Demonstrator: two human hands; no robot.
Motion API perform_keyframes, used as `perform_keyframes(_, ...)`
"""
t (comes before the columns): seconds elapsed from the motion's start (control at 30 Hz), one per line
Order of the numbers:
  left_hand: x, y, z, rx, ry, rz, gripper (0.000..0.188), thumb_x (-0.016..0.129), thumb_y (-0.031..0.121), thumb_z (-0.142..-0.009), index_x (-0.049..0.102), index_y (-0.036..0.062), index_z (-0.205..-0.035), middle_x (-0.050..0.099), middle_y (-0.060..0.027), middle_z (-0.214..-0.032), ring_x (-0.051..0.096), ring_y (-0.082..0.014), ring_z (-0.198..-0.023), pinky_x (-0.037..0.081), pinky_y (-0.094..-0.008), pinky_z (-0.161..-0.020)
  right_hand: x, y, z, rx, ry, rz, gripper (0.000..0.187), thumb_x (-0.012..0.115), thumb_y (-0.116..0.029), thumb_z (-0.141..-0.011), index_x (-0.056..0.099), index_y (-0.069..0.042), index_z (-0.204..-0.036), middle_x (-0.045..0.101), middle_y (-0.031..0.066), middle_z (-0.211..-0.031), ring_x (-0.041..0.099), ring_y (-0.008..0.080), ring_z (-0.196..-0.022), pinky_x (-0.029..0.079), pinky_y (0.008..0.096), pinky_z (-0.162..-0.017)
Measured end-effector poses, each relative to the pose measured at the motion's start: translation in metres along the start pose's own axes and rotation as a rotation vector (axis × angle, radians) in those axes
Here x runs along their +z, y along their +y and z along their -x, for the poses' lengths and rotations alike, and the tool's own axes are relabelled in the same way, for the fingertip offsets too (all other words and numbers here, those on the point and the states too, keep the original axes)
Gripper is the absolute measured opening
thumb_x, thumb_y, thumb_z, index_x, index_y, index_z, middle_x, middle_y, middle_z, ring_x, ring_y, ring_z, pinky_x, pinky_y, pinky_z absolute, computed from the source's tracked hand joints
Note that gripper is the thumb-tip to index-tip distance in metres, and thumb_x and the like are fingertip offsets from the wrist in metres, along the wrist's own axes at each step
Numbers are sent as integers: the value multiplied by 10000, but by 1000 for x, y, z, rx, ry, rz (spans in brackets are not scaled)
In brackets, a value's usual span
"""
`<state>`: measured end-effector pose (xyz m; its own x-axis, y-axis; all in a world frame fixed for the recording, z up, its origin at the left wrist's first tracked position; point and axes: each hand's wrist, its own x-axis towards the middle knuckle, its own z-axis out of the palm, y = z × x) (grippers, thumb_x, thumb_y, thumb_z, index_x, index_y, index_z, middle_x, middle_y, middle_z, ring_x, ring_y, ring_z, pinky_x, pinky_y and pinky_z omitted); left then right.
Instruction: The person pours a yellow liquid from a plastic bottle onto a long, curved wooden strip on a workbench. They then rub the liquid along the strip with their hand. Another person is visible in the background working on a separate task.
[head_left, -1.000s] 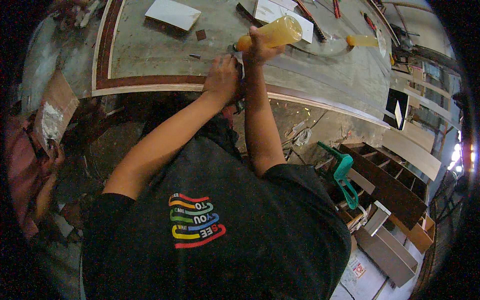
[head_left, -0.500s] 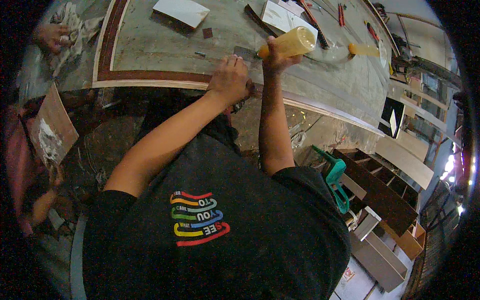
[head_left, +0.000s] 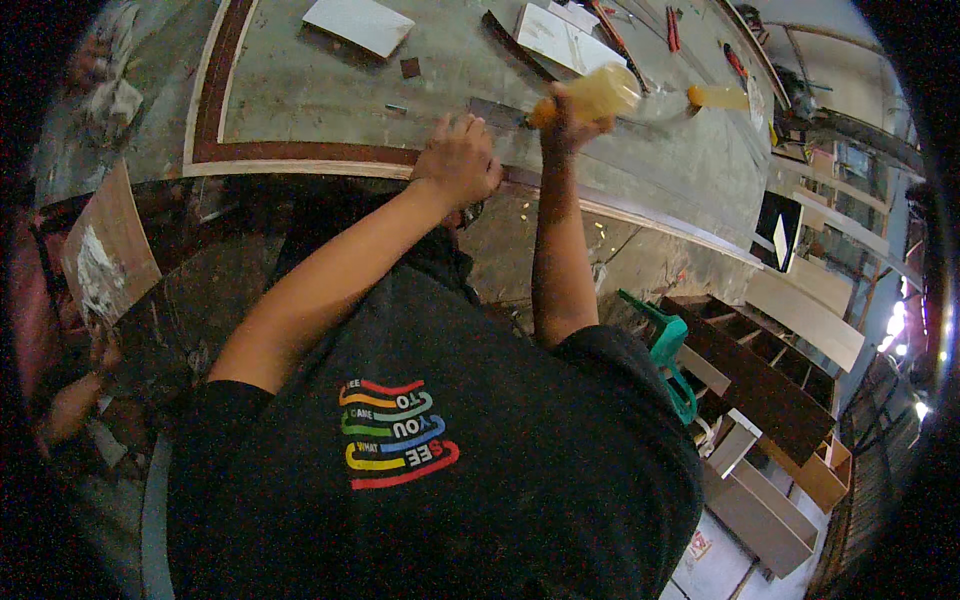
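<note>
In my right hand [head_left: 574, 128] is a clear plastic squeeze bottle [head_left: 606, 93] of yellowish liquid. My fingers wrap round it; it lies nearly level over the table, its orange cap end toward the left and blurred by motion. A flat dark strip [head_left: 492, 108] lies on the table just left of the cap. My left hand [head_left: 455, 160] rests at the near edge of the worktable [head_left: 330, 115] with its fingers curled down. What is under those fingers is hidden.
White panels [head_left: 358, 25] lie toward the far side. A second yellowish bottle [head_left: 722, 97] lies to the right, near red-handled tools [head_left: 736, 62]. Another person's hand [head_left: 92, 58] is at far left, by a board [head_left: 110, 245]. A green plastic chair [head_left: 668, 350] and dark shelving [head_left: 750, 375] stand at right.
My right hand and the bottle have shifted slightly right and nearer, and the bottle is more blurred. My left hand has barely moved. The other person's hand at far left has moved.
</note>
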<state>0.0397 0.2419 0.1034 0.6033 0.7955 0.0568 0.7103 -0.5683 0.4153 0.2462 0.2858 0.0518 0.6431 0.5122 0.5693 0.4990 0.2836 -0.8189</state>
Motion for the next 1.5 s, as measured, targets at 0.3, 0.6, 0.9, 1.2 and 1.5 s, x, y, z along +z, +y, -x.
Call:
perform_keyframes(0.3,6,-3,1,49,47,50,541,603,388,-886,661,-45,-1206,643,-218,-1309,601,-352,-1241,431,-499,-1108,-50,-120,-61,1051,169,-1516,499,691,-450,-744,556,-53,-1014,583,96,-903,607,328,-906,496,498,-795)
perform_keyframes(0.6,-6,-2,0,24,15,109,584,592,389,-903,624,-75,-1256,605,-248,-1370,571,-388,-1291,409,-529,-1124,-67,-161,-70,1174,-21,-1626,624,745,-551,-766,605,-5,-1033,629,157,-991,605,325,-949,531,472,-860)
perform_keyframes(0.9,-3,-5,2,17,20,69,619,588,408,-918,586,-61,-1322,605,-255,-1363,577,-397,-1275,431,-520,-1104,-65,-191,-91,1296,24,-1331,471,699,-471,-852,619,-36,-1013,686,111,-911,667,346,-885,583,480,-810)
perform_keyframes(1.2,-1,-2,2,3,37,106,530,577,375,-899,649,-50,-1207,623,-221,-1328,571,-338,-1282,399,-507,-1118,-58,-219,-109,824,-110,-1339,358,724,-246,-781,589,14,-986,630,36,-768,608,194,-722,550,369,-778)
perform_keyframes(1.5,-15,0,2,-10,-39,130,564,580,386,-929,616,-52,-1281,591,-228,-1396,551,-362,-1316,401,-497,-1132,-45,-232,-111,853,-217,-1470,372,763,-277,-717,532,-34,-878,553,-1,-700,544,139,-667,521,302,-692)
